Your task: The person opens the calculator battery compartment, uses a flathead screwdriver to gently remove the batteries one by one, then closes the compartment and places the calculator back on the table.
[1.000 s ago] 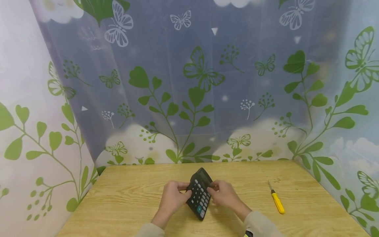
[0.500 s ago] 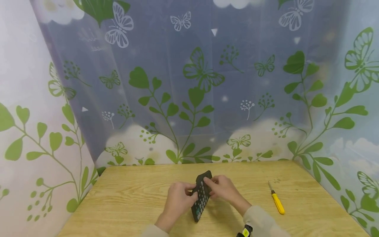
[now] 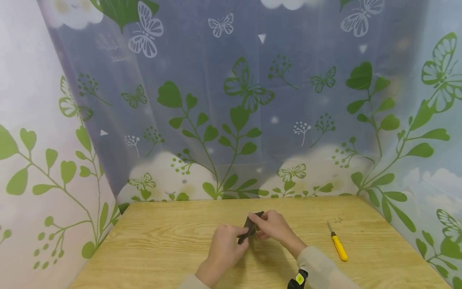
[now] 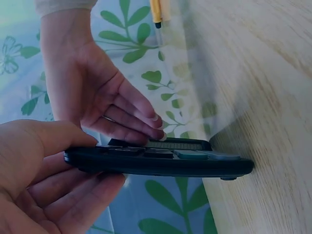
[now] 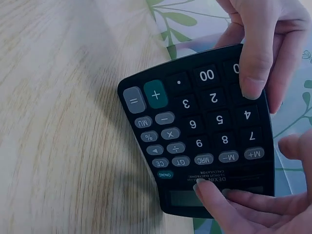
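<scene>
A black calculator (image 5: 214, 122) with dark and grey keys and green plus and ON/AC keys is raised on edge above the table, display end away from the person. My left hand (image 3: 225, 247) grips its near end, thumb on the keys and fingers behind, as the left wrist view shows. My right hand (image 3: 276, 228) reaches over the display end. In the right wrist view its extended fingertips (image 5: 200, 187) touch the face around the printed label and display (image 5: 185, 198), partly covering them. The right thumb stands apart from the keys.
A screwdriver (image 3: 338, 245) with a yellow handle lies on the wood-grain table (image 3: 162, 249) to the right. Several tiny bits (image 3: 337, 220) lie by its tip. A printed curtain (image 3: 202, 120) with leaves and butterflies encloses the back and sides.
The calculator has turned from showing its keys to nearly edge-on in the head view. My left hand has moved right and the right hand's fingers have shifted toward the display end.
</scene>
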Tool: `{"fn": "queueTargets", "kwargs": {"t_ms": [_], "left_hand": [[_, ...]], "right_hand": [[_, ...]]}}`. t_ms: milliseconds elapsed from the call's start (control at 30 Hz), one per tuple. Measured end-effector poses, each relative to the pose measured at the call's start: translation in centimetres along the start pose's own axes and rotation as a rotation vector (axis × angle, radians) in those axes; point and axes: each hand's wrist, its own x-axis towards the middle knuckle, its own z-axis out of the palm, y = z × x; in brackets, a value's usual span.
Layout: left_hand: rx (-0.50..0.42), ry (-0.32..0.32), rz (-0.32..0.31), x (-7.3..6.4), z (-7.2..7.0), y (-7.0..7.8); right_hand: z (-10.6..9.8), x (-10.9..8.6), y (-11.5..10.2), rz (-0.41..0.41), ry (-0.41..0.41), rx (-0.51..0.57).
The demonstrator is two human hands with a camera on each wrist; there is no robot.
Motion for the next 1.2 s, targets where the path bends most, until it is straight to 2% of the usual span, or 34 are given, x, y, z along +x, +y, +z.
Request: {"fn": "queueTargets", "kwargs": {"t_ms": [267, 433, 567, 967, 1200], "left_hand": [[0.063, 0.004, 0.078, -0.2, 0.6, 0.6], [0.041, -0.026, 0.071, -0.2, 0.9, 0.6], [0.022, -0.04, 0.081, -0.2, 0.9, 0.7], [0.05, -0.025, 0.149, -0.2, 1.2, 0.9], [0.077, -0.017, 0.192, -0.2, 1.5, 0.9]], "right_hand": [[0.1, 0.2, 0.1, 0.061, 0.033, -0.011], [0.2, 0.3, 0.2, 0.091, 0.05, 0.01], [0.1, 0.2, 0.2, 0.094, 0.046, 0.019], [-0.1, -0.2, 0.0, 0.095, 0.027, 0.029], [-0.4, 0.0, 0.1, 0.126, -0.005, 0.14]]}}
